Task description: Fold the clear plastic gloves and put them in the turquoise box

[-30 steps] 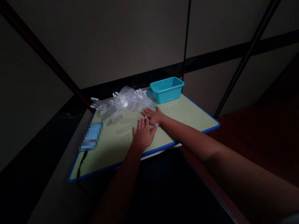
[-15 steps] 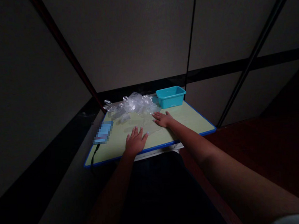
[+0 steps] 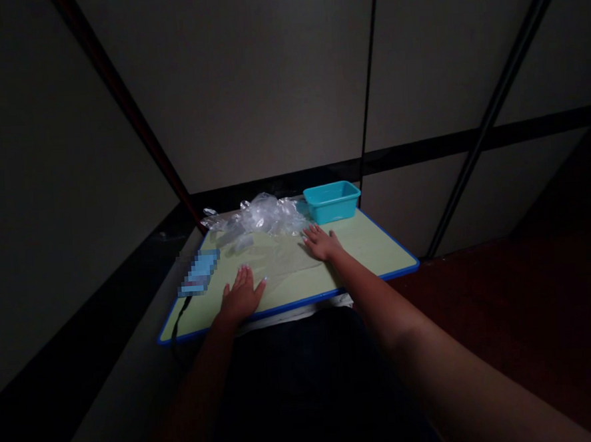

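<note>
My left hand lies flat near the front edge of the pale yellow table, its fingers stretched out. Farther forward and to the right, my right hand is also flat with fingers spread. Between and under the hands lies a thin clear plastic sheet or bag, hard to see against the tabletop. Beyond it is a crumpled heap of clear plastic bags. Just behind my right hand stands a turquoise plastic basket.
At the left edge of the table lies a blurred-out light blue object with a dark strap hanging over the front. A blue rim edges the table. Panelled walls stand close behind and to the left; dark red floor shows at right.
My left hand has slid left across the tabletop, away from my right hand. My right hand stays about where it was on the plastic. The view has shifted slightly.
</note>
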A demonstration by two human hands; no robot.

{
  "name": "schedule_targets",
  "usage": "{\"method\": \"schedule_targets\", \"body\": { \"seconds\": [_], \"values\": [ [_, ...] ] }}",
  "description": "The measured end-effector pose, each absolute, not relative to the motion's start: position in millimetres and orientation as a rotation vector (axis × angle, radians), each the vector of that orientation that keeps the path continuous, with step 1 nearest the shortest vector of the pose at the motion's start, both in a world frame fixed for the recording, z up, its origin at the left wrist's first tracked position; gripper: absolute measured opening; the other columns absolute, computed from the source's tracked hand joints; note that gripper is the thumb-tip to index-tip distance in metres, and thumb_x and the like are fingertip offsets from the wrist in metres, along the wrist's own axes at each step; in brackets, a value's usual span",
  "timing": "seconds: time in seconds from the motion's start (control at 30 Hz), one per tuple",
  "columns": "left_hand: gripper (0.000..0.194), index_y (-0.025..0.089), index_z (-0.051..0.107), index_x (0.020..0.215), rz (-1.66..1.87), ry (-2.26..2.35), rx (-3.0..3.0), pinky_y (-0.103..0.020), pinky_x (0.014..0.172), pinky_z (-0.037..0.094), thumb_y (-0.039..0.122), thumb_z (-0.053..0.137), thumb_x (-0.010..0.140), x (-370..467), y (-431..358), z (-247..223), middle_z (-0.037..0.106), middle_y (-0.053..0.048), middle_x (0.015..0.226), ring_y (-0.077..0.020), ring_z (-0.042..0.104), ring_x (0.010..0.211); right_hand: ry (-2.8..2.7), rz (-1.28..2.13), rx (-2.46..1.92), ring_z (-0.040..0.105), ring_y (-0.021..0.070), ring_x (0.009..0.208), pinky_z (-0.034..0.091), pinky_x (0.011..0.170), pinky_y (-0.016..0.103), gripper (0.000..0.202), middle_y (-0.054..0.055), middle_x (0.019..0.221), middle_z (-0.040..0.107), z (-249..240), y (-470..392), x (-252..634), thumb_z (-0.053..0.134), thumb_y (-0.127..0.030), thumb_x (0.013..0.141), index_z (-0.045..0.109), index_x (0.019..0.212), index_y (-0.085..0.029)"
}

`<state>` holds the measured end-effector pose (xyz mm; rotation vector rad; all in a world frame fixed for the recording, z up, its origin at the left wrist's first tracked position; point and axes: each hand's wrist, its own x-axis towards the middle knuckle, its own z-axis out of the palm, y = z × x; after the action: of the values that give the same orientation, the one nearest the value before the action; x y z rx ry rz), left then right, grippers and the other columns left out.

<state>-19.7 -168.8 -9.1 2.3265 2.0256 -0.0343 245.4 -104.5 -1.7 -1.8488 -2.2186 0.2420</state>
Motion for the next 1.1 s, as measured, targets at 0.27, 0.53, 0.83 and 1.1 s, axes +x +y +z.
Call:
{"method": "schedule_targets", "body": {
  "seconds": [0.27,0.53,0.83,1.1],
  "values": [
    [0.07,0.009,0.018,0.144,0.146,2.016,2.341,-0.054,0.107,0.017,0.054,0.013,0.091,-9,-143,0,0.007,-0.014,0.152,-0.0239,0.004,0.14,-2.114,0.175,-1.893,0.002,0.021,0.139,0.012,0.105,0.057,0.057,0.006,0.153,0.009,-8,-101,243,0.017,-0.045,0.094,0.019,0.145,-0.021],
    [0.081,0.017,0.019,0.145,0.023,1.693,2.602,-0.045,0.109,0.016,0.067,0.031,0.082,4,-121,-10,0.013,-0.009,0.151,-0.0245,0.012,0.139,-2.043,0.078,-1.883,0.005,0.02,0.139,0.01,0.106,0.057,0.059,0.007,0.153,0.01,-12,-102,244,0.027,-0.046,0.091,0.023,0.143,-0.019],
    [0.094,0.013,0.021,0.144,0.062,1.726,2.625,-0.047,0.109,0.015,0.074,0.037,0.074,5,-125,-13,0.015,-0.011,0.151,-0.0262,0.012,0.139,-1.981,-0.045,-1.815,0.006,0.0212,0.139,-0.007,0.104,0.06,0.058,0.01,0.152,0.013,0,-123,181,0.024,-0.043,0.093,0.02,0.144,-0.016],
    [0.092,0.019,0.023,0.144,-0.02,1.666,2.656,-0.054,0.107,0.016,0.069,0.047,0.071,2,-122,-14,0.012,-0.008,0.152,-0.0293,0.006,0.139,-2.286,0.234,-1.682,0.003,0.0209,0.14,-0.006,0.103,0.063,0.059,0.005,0.153,0.009,-3,-132,138,0.012,-0.051,0.093,0.019,0.145,-0.024]
  ]
}}
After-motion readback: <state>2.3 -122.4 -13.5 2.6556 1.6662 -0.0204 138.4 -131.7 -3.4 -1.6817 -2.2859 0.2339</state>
